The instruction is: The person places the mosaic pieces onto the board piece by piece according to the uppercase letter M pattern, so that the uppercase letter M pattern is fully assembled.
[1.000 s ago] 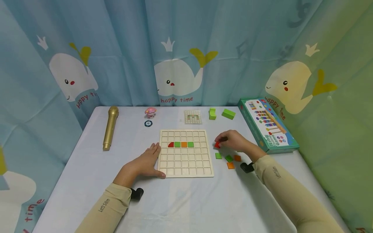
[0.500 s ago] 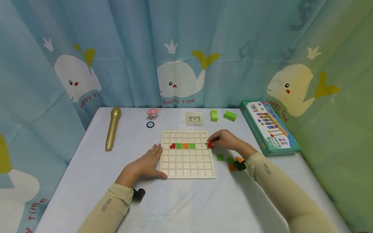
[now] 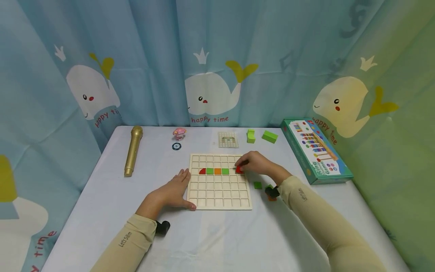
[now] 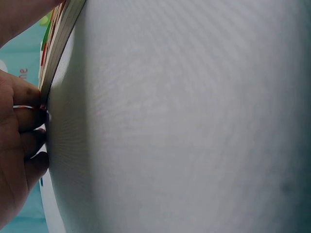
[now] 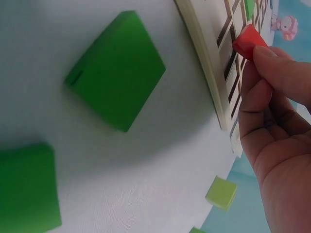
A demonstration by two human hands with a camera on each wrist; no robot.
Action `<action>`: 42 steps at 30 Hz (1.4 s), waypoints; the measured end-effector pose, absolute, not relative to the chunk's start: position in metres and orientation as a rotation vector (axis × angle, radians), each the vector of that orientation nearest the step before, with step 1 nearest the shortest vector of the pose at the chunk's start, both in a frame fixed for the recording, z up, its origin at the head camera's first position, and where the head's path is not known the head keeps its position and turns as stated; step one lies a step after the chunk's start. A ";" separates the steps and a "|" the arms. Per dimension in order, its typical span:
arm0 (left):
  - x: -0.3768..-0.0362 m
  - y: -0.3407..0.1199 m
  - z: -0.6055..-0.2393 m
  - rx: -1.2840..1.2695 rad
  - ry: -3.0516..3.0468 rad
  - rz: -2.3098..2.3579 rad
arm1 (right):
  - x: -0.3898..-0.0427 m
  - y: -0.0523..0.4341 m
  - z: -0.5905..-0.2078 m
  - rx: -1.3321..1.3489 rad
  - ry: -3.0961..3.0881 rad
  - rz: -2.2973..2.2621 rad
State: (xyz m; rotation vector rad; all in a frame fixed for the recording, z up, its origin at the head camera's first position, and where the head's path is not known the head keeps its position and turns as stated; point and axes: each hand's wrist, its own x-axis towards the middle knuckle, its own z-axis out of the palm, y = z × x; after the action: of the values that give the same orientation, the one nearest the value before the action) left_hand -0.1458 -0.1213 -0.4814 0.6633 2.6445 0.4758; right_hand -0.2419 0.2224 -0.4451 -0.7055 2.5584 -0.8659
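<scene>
A wooden grid board (image 3: 219, 196) lies mid-table; its third row holds a red quarter-round tile (image 3: 202, 171), a green tile (image 3: 210, 171), an orange tile (image 3: 218, 171) and a green tile (image 3: 225, 171). My right hand (image 3: 253, 163) pinches a small red tile (image 3: 239, 170) over the board's right side, just right of that row; the right wrist view shows the red tile (image 5: 249, 41) between fingertips above the board's edge (image 5: 204, 53). My left hand (image 3: 171, 190) lies flat on the table, fingers against the board's left edge (image 4: 56, 46).
Loose green tiles (image 3: 258, 185) (image 5: 116, 70) lie right of the board, partly hidden by my right sleeve. At the back: a gold microphone (image 3: 133, 150), a pink toy (image 3: 179, 132), a pattern card (image 3: 228, 139), two green blocks (image 3: 269, 136) and a game box (image 3: 316, 150).
My right hand has carried the red tile leftward, from beside the loose tiles onto the board's right side. The left hand has stayed put.
</scene>
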 end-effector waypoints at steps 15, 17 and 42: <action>-0.146 -0.117 -0.480 0.631 2.646 0.433 | -0.248 0.207 -0.453 -0.716 2.528 -0.864; -0.146 -0.117 -0.481 0.631 2.647 0.434 | -0.248 0.206 -0.455 -0.705 2.526 -0.860; -0.146 -0.119 -0.478 0.646 2.636 0.442 | -0.240 0.197 -0.458 -0.643 2.600 -0.807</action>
State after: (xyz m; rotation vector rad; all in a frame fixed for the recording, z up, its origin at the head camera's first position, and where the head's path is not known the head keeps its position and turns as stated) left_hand -0.1455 -0.1190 -0.4775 0.6461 2.6358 0.4417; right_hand -0.2399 0.1969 -0.4579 -0.6428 2.5997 -0.8070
